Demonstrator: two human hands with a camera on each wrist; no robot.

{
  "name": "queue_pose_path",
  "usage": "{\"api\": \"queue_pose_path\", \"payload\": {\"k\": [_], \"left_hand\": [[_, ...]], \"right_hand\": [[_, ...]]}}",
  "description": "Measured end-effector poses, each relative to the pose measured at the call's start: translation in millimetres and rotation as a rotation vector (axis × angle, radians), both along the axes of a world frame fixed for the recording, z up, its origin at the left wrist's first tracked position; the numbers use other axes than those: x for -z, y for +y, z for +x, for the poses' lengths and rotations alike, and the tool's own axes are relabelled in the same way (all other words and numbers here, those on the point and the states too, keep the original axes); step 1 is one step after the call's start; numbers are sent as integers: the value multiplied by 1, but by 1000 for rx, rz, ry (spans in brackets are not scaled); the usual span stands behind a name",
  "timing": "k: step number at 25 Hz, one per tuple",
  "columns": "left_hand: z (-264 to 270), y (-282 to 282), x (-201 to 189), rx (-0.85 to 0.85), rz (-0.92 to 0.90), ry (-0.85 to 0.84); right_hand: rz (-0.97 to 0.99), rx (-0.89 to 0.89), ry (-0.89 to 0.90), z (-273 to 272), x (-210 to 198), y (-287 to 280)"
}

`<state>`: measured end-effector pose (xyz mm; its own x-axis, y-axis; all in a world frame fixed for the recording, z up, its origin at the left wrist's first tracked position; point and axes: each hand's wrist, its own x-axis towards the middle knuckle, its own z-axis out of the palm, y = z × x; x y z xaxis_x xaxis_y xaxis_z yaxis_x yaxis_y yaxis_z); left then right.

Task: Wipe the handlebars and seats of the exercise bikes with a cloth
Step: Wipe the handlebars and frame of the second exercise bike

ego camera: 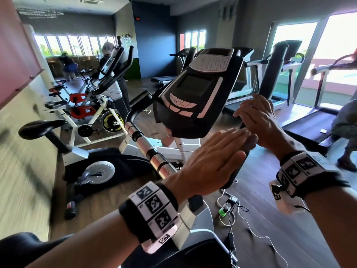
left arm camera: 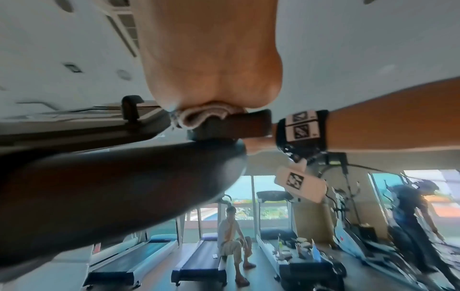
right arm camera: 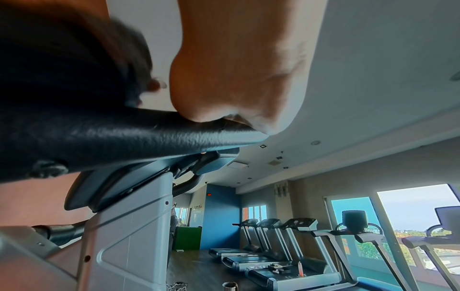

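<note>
The nearest exercise bike has a black console (ego camera: 195, 93) between two handlebars. My left hand (ego camera: 218, 151) lies flat, fingers straight, on the black right handlebar (left arm camera: 124, 187). It presses a beige cloth (left arm camera: 196, 118) under the palm, and the cloth is almost fully hidden in the head view. My right hand (ego camera: 258, 118) grips the same handlebar (right arm camera: 124, 133) farther up, just beyond the left fingertips, with its fingers curled over the bar. The left handlebar (ego camera: 143, 140), with chrome sensor bands, is untouched. This bike's black seat (ego camera: 21, 248) shows at the bottom left.
A second bike with a black seat (ego camera: 42, 126) and spin bikes (ego camera: 85, 111) line the left wall. Treadmills (ego camera: 274, 74) stand on the right, and a person (ego camera: 345, 122) sits on one. A power strip with cables (ego camera: 228, 207) lies on the floor by the bike.
</note>
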<state>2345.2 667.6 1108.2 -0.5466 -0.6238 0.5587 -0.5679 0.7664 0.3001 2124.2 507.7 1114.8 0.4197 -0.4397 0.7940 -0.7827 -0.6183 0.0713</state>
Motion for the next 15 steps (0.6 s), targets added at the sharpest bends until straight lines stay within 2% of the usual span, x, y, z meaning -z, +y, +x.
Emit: {"api": "queue_pose_path", "payload": {"k": [2,3,5,7,11,13,15], "left_hand": [[7,0,1,94,-8,-36],[7,-6,-4,88,29,-40],[-2,-16,-13,-25,103,-19],[-10,-14,-14,-90,49,-7],[7,1,5,65,-69,-19],[7,-6,-2,62,3,-38],[-3,-13,-11,-37,77,-32]], "right_hand": [[17,-6,-1,-1,-1,-2],[-9,-10,19,-2,-2,-1],[-93,-44,85,-4,-2,1],[-131,-61,120,-7,-1,-2],[-34,-7,4,-2,3,-4],[-43,-28,21,-2,3,-1],[-64,-84,59,-2,-1,5]]}}
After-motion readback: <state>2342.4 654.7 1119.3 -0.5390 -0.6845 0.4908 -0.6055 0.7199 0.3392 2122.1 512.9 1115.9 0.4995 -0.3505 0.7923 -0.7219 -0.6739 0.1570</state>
